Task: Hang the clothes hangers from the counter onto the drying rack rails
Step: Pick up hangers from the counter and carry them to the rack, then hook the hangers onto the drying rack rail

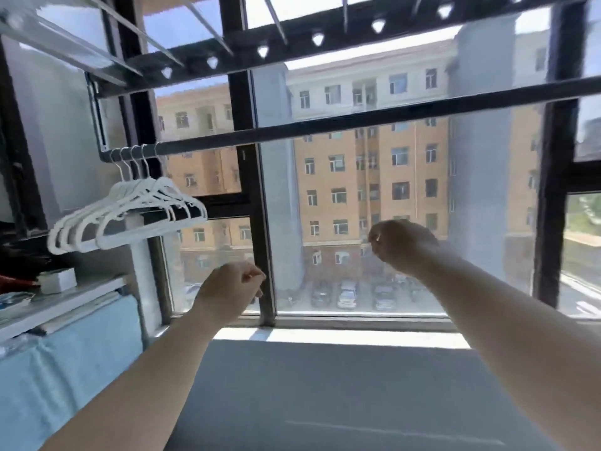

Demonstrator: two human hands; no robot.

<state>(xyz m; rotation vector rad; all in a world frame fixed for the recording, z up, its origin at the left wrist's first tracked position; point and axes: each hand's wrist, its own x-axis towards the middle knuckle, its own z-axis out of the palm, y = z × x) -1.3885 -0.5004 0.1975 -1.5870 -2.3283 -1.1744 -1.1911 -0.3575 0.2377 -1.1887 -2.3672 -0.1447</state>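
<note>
Up on the rail (325, 123), white hangers (130, 209) hang bunched at the left end. Left hand (232, 288) and right hand (401, 245): fingers curled, empty.

White hangers (130, 211) crowd the left end of the lower rail (374, 120); rightward it runs bare. Open air separates it from the grey counter (325, 385) below.

Through the black-framed window (261, 190) stands a tan apartment block (351, 177) with cars (347, 292) parked below. At left, a small white box (58, 279) sits on a shelf (74, 302) — pale blue cloth (65, 369) beneath it.
</note>
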